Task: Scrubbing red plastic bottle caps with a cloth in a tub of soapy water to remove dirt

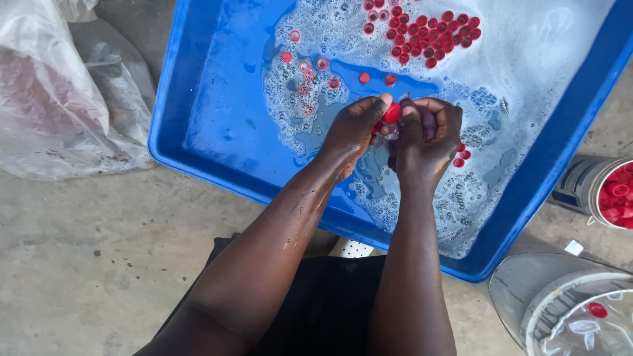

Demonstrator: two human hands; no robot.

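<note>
A crumpled clear plastic bag [59,86] slumps on the concrete floor [86,250] just beside the blue tub's [198,99] left wall; it carries no label I can make out. The tub itself is a wide, shallow rectangle holding soapy water [527,59], foam thick toward its far side. A tight cluster of red bottle caps [425,36] floats near the far rim of the tub, a few stray caps [310,72] drift in the suds closer to its middle, and a handful more sit in the foam just right of the hands.

Over the middle of the tub, the two hands meet. The left hand [353,128] pinches a red cap [391,113] between thumb and fingers, and the right hand [425,138] is curled in against it, fingers bent and touching the same cap, with something small and clear between the two hands that I cannot identify. The cap is mostly hidden by the fingers, so which way its open side faces I cannot tell.

Outside the tub's right wall stands a grey bucket [593,188] filled with red caps. Nearer the person, past the tub's near right corner, a pale round container [573,313] holds one red cap and some clear pieces.
</note>
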